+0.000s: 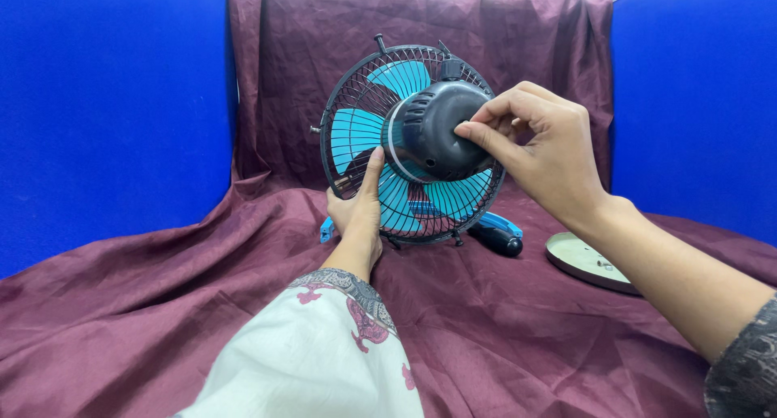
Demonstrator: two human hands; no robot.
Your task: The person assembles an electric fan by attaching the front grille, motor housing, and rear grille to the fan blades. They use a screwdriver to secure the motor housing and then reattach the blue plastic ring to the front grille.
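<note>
Fan point(409, 143) at the centre of the scene, standing upright on maroon cloth point(202, 305), its back turned toward the camera. It is a small desk fan: a round black wire cage with thin radial spokes, bright turquoise blades showing through the wires, and a bulbous dark motor housing point(433, 131) bulging out from the middle of the rear grille. A pale ring runs round the housing where it meets the cage. Small black studs stick out from the cage rim at the top and at the left.

The left hand point(356, 212) grips the lower left rim of the cage, thumb stretched up across the wires, fingers wrapped behind and closed on the grille. The right hand point(542, 155) comes in from the right, its thumb and fingertips pinched narrowly together against the right side of the motor housing; what, if anything, sits between them is too small to tell.

Just behind the fan's lower edge lies a blue tool with a black handle point(498, 236), partly hidden. To the right, near the right forearm, a round grey disc point(587, 260) rests flat on the cloth. Blue panels point(105, 102) wall in both sides.
</note>
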